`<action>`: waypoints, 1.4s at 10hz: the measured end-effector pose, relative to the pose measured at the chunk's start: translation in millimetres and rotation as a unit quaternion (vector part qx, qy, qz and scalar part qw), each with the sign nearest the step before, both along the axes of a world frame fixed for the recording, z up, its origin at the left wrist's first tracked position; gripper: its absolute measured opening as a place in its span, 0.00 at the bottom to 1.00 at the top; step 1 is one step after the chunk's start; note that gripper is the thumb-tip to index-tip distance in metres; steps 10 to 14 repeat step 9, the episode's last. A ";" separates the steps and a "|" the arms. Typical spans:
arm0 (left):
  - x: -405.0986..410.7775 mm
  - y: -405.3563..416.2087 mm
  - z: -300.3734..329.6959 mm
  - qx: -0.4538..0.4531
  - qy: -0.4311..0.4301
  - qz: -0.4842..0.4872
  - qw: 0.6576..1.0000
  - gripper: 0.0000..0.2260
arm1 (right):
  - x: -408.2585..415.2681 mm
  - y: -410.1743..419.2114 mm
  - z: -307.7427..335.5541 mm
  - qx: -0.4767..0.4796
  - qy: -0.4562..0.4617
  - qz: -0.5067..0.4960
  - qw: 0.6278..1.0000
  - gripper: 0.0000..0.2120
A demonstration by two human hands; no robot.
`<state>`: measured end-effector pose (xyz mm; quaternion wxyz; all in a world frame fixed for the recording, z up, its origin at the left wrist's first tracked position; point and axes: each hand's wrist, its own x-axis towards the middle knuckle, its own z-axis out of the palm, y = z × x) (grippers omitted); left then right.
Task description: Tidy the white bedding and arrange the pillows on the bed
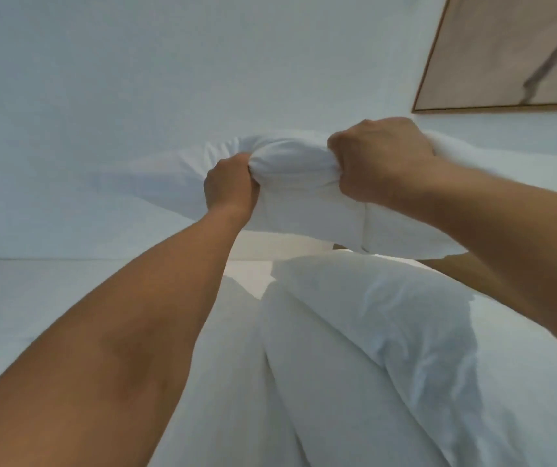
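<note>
Gripping the pillow (pixel 299 183) by bunched cloth, left hand (pixel 228 188) and right hand (pixel 378 160) hold it crosswise above the bed (pixel 34 298), long axis running left-right.

Light: soft, even, cool | shadows: faint | blur: slight, perhaps motion | edges: wide-angle bend

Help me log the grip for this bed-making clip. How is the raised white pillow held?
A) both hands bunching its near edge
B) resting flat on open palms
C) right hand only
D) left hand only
A: the left hand and the right hand each clench a bunch of fabric at the near edge of the pillow, which is lifted above the bedding.
</note>
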<state>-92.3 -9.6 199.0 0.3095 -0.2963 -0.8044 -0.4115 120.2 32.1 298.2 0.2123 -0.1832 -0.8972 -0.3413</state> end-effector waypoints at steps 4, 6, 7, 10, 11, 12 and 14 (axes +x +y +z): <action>223.1 182.9 -153.1 -0.257 -0.007 -0.212 0.943 0.13 | 222.9 97.2 -167.4 -0.208 -0.053 -0.245 0.945 0.10; 207.6 179.8 -94.6 -0.390 -0.008 -0.175 0.904 0.16 | 214.6 115.1 -141.7 -0.315 -0.009 -0.238 0.919 0.26; 212.1 158.2 -84.4 -0.421 -0.075 -0.189 0.884 0.21 | 209.9 112.8 -139.1 -0.316 0.005 -0.242 0.917 0.34; 236.1 85.7 -114.2 -0.298 -0.069 -0.276 0.911 0.25 | 218.5 63.2 -174.4 -0.231 0.078 -0.187 0.952 0.39; 236.1 85.7 -114.2 -0.298 -0.069 -0.276 0.911 0.25 | 218.5 63.2 -174.4 -0.231 0.078 -0.187 0.952 0.39; 236.1 85.7 -114.2 -0.298 -0.069 -0.276 0.911 0.25 | 218.5 63.2 -174.4 -0.231 0.078 -0.187 0.952 0.39; 236.1 85.7 -114.2 -0.298 -0.069 -0.276 0.911 0.25 | 218.5 63.2 -174.4 -0.231 0.078 -0.187 0.952 0.39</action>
